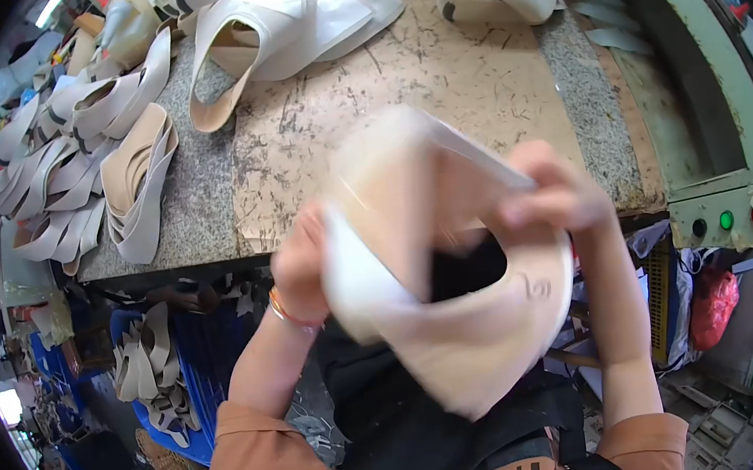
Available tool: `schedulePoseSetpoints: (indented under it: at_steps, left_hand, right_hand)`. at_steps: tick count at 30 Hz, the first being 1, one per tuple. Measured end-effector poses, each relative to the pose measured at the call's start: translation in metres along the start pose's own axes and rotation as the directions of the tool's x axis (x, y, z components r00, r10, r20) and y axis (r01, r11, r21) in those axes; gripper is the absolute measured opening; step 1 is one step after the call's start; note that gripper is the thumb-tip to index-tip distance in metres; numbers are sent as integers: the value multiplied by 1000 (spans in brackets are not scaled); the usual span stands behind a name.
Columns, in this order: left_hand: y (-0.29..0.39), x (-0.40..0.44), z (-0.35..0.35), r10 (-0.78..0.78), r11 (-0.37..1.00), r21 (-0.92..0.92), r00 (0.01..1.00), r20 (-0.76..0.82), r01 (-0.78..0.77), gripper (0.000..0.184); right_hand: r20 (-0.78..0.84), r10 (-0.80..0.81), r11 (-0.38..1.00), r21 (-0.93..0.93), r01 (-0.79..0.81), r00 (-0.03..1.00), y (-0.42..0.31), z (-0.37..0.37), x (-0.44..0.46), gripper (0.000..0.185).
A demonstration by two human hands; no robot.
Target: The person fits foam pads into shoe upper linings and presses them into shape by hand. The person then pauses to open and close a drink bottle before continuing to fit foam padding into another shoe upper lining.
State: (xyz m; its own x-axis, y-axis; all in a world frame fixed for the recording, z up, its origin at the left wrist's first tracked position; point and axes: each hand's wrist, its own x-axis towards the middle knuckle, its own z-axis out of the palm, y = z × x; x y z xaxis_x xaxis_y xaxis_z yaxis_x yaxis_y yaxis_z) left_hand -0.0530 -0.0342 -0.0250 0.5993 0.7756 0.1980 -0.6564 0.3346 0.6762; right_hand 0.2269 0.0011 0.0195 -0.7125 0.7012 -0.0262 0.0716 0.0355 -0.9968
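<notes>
We see the beige piece (pixel 488 333) lifted above the near edge of the worktop (pixel 469 69), in front of the black apron (pixel 389 445). It is already formed into an open loop, but not set down; similar white pieces (pixel 283 2) lie farther back, unhandled. Our right grip (pixel 558 193) pinches one edge; our left grip (pixel 299 260) seems to clasp the opposite side, though motion blurs it. The pointed corner aims toward the apron, the long axis running away from it.
</notes>
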Motion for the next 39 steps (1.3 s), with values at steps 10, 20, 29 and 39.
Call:
schedulePoseSetpoints:
  at_steps: [10, 20, 29, 39]
  left_hand:
    - [80, 110, 43, 139, 572, 819, 989, -47, -42, 27]
    - [36, 142, 66, 395, -421, 813, 725, 564, -403, 19]
    - [55, 128, 29, -221, 971, -131, 958, -181, 199, 27]
    - [78, 128, 48, -323, 274, 958, 930, 174, -84, 22]
  right_hand:
    - [-102, -81, 978, -198, 59, 991, -16, 28, 11, 46]
    - [-808, -320, 910, -117, 398, 495, -40, 39, 42, 34]
    - [-800, -260, 910, -16, 415, 541, -28, 11, 36, 35]
    - [-228, 248, 821, 566, -79, 942, 7, 94, -51, 39]
